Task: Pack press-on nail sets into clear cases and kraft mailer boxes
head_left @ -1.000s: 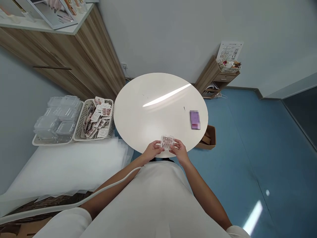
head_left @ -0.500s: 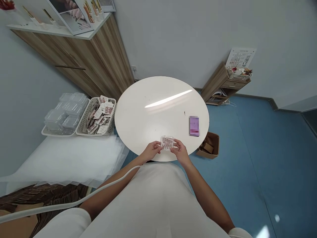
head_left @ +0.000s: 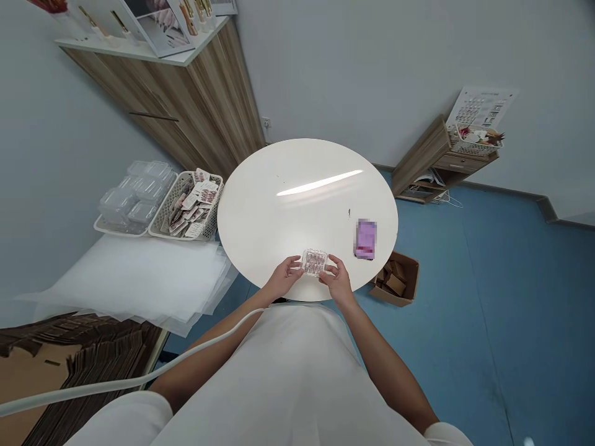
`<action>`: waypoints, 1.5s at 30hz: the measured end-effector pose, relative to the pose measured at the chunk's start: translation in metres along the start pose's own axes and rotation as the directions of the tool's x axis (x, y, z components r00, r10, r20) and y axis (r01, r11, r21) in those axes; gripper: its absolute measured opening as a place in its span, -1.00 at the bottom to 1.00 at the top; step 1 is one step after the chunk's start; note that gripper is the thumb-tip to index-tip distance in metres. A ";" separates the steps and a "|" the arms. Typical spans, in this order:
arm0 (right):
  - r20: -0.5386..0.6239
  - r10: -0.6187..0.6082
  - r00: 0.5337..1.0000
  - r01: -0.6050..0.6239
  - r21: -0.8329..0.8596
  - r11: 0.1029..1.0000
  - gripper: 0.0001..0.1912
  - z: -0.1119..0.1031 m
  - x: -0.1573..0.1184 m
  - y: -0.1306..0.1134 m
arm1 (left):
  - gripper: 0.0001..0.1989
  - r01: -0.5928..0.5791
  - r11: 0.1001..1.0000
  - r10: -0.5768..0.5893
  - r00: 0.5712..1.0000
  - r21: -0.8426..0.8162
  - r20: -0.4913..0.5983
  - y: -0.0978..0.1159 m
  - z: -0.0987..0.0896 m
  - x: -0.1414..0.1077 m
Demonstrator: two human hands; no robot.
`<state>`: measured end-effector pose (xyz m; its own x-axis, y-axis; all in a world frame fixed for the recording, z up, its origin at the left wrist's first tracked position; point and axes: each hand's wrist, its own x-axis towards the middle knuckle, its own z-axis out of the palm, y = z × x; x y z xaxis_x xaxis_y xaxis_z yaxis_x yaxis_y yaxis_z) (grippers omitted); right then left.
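Observation:
A small clear plastic box (head_left: 315, 262) with rows of pinkish pieces that look like press-on nails is at the near edge of the round white table (head_left: 260, 217). My left hand (head_left: 284, 276) grips its left side between thumb and fingers. On the other side, my right hand (head_left: 338, 280) holds the right edge in the same way. The box is tilted a little toward me, and whether it touches the tabletop I cannot tell. To the right lies a purple, blurred rectangular object (head_left: 365, 239).
Left of the table stand a basket of printed cards (head_left: 186, 232) and a tray of clear plastic boxes (head_left: 132, 198), beside white sheets (head_left: 134, 272). A cardboard box (head_left: 409, 279) sits on the floor at right. A white cable (head_left: 204, 347) crosses my left arm.
The view has shifted slightly, so the surroundings appear moved. Both hands keep hold of the clear box, which now appears slightly higher and more tilted; the fingers have shifted a little.

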<state>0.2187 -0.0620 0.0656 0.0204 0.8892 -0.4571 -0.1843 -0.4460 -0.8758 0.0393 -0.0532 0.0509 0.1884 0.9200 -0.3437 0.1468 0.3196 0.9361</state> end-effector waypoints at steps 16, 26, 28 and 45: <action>0.164 -0.098 0.982 0.126 -0.171 0.977 -0.33 0.029 0.024 0.012 | -0.48 -0.021 1.000 0.020 0.993 -0.002 -0.117 -0.003 -0.018 -0.004; 0.103 0.003 0.995 0.034 -0.349 0.936 -0.28 0.102 0.049 0.019 | -0.48 0.054 0.998 -0.045 0.980 0.041 -0.196 -0.013 -0.091 0.010; 0.128 0.017 0.992 0.030 -0.352 0.936 -0.27 0.124 0.059 0.022 | -0.48 0.067 0.991 -0.040 0.973 0.113 -0.227 -0.017 -0.112 0.014; 0.193 0.074 0.978 0.053 -0.583 0.811 -0.27 0.268 0.162 0.049 | -0.38 0.242 0.958 -0.170 0.913 0.156 -0.371 -0.069 -0.243 0.085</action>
<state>-0.0501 0.0879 -0.0096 -0.1832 0.8566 -0.4824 0.4248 -0.3736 -0.8246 -0.1912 0.0581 -0.0251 -0.2138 0.8695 -0.4452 0.3376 0.4934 0.8016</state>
